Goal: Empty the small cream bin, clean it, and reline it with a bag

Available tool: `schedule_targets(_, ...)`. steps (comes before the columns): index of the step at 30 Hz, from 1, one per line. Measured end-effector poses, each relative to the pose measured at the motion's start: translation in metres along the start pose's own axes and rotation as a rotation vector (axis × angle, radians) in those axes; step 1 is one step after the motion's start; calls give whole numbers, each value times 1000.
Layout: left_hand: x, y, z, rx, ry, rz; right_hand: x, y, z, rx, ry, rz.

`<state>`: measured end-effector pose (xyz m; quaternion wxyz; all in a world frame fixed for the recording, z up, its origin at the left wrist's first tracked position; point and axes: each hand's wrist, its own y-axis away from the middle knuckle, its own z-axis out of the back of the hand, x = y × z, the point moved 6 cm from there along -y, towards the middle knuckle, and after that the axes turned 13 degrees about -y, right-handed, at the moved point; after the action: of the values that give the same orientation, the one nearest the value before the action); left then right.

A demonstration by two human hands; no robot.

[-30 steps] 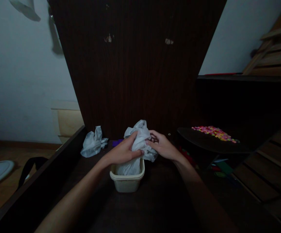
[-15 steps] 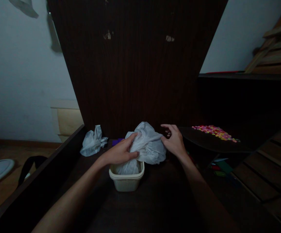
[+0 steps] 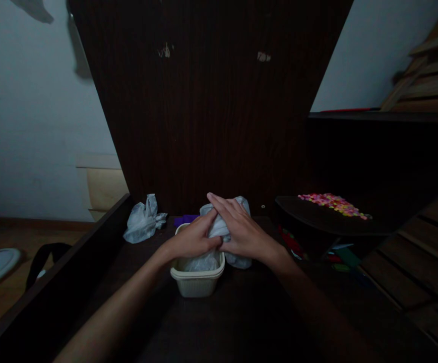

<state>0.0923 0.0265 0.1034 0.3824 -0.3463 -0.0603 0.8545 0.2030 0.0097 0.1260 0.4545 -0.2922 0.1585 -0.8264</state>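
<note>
A small cream plastic basket [image 3: 197,283] stands on a dark wooden surface [image 3: 222,322]. A crumpled white plastic bag [image 3: 219,229] sits in it and spills over the basket's right rim. My left hand [image 3: 190,241] rests on top of the bag at the left, fingers curled into the plastic. My right hand [image 3: 239,229] lies flat over the bag from the right, fingers stretched toward the left hand, pressing the plastic down.
A second crumpled white bag [image 3: 142,221] lies at the back left. A purple object [image 3: 186,219] shows behind the basket. A dark tray [image 3: 324,217] with several small coloured pieces [image 3: 332,201] is on the right. A dark wooden panel [image 3: 211,101] rises behind.
My right hand, off to the right of the bag half a second ago, has come back over it. The bag is pushed lower and looks smaller above the basket.
</note>
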Motion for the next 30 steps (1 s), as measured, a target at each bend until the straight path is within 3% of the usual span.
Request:
schedule_targets(8, -9, 6, 15, -54, -38, -27, -15, 4, 13, 56, 157, -179)
schedule_targets(11, -6, 9, 19, -67, -67, -12, -20, 5, 17, 71, 274, -183)
schedule_targets(16, 4, 13, 17, 37, -155, 46, -30, 9, 21, 117, 493, -185)
schedule_targets(21, 4, 17, 17, 105, -218, 1, -55, 22, 29, 74, 677, -264)
schedule_targets(26, 8, 20, 17, 114, -253, 1, -73, 34, 36, 11, 557, -343)
schedule_targets(30, 5, 19, 22, 118, -243, 53, -60, 31, 38, 7, 368, -390)
